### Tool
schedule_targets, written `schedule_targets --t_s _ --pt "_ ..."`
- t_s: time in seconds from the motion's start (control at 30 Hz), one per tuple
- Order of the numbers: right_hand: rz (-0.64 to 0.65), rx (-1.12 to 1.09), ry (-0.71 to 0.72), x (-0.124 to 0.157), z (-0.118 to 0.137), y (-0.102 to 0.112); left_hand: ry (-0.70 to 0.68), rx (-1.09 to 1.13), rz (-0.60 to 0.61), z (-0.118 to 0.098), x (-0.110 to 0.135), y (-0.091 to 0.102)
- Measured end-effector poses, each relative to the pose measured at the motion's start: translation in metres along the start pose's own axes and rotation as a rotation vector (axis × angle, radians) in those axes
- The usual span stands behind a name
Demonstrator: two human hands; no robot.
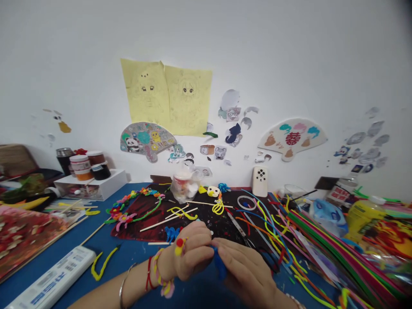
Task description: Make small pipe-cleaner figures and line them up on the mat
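Observation:
My left hand (195, 253) is closed in front of me, fingers curled and thumb side toward my right hand. Against it, my right hand (246, 268) bends its fingers over a blue fuzzy pipe-cleaner piece (220, 265). The piece pokes out below the fingertips between the two hands, and its upper part is hidden. Just behind my left hand lies a second bundle of twisted blue pipe cleaner (173, 234). A yellow pipe-cleaner ring with a red dot (179, 246) sits on my left hand.
Scissors (236, 223) lie beyond my right hand, near wooden sticks (164, 221). Loose coloured pipe cleaners (270, 223) and a thick bundle (334, 244) spread along the right. A flower garland (135, 210), a white box (54, 277) and a bent yellow strip (103, 264) are leftward.

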State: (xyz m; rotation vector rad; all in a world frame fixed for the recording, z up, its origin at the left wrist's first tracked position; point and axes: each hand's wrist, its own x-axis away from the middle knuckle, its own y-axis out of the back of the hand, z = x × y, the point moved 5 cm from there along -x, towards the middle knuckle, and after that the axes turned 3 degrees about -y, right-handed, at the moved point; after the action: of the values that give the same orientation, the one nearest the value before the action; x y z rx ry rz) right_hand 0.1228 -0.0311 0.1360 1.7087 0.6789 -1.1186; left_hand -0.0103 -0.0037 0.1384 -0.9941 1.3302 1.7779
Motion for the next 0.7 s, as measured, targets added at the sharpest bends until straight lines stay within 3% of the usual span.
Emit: schedule_targets --t_s 0.17,0.3,0.47,0.57,0.7 --pt "-0.067 -0.033 -0.004 -0.002 -0.003 -0.002 -0.066 -0.114 0.003 -0.003 -0.001 0.000" --pt "-0.247 -0.083 -0.182 -0.001 -0.009 -0.005 0.039 -0.149 -0.029 0.001 0.001 -0.001" --pt "-0.231 -0.061 -0.466 -0.001 -0.025 -0.006 0.286 -0.087 -0.102 0.013 0.001 -0.005" --pt "-0.159 -0.082 -0.600 0.001 -0.039 -0.006 0.508 -0.051 0.002 0.024 0.001 -0.013" --pt "-0.079 -0.088 -0.653 0.002 -0.053 -0.009 0.789 0.047 0.091 0.035 0.003 -0.018"
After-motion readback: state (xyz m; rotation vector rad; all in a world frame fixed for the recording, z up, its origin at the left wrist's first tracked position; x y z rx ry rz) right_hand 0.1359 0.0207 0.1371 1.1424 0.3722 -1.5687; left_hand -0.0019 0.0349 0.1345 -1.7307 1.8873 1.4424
